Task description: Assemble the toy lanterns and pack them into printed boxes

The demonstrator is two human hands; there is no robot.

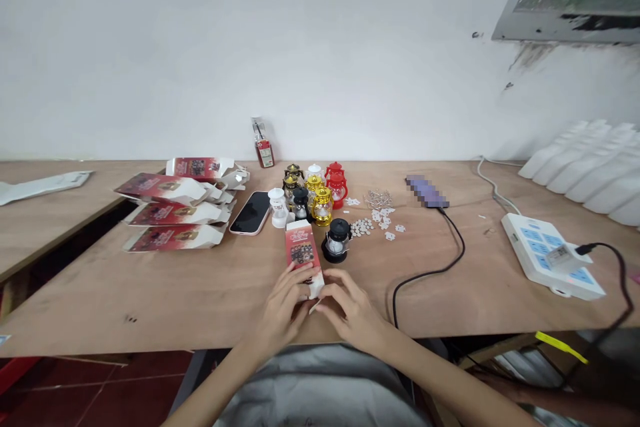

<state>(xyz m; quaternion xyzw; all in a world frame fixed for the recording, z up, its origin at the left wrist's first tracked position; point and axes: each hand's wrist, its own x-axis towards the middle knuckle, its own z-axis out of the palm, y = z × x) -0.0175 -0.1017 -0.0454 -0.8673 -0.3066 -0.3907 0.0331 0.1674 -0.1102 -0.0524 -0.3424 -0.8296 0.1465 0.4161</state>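
A small red and white carton [303, 253] lies lengthwise on the plywood table [175, 287] just in front of me. My left hand [285, 310] and my right hand [350, 310] both pinch its near end, fingers closed around the white flap. Right of the carton stands a black toy lantern [337, 239]. Behind it is a cluster of small lanterns [313, 195] in gold, black, white and red.
Several flat red cartons [175, 210] are stacked at the left, with a phone [251, 212] beside them. Small white and silver parts [377, 213] lie scattered right of the lanterns. A black cable [440, 260], a white power strip [550, 253] and white moulded pieces [590, 163] fill the right side.
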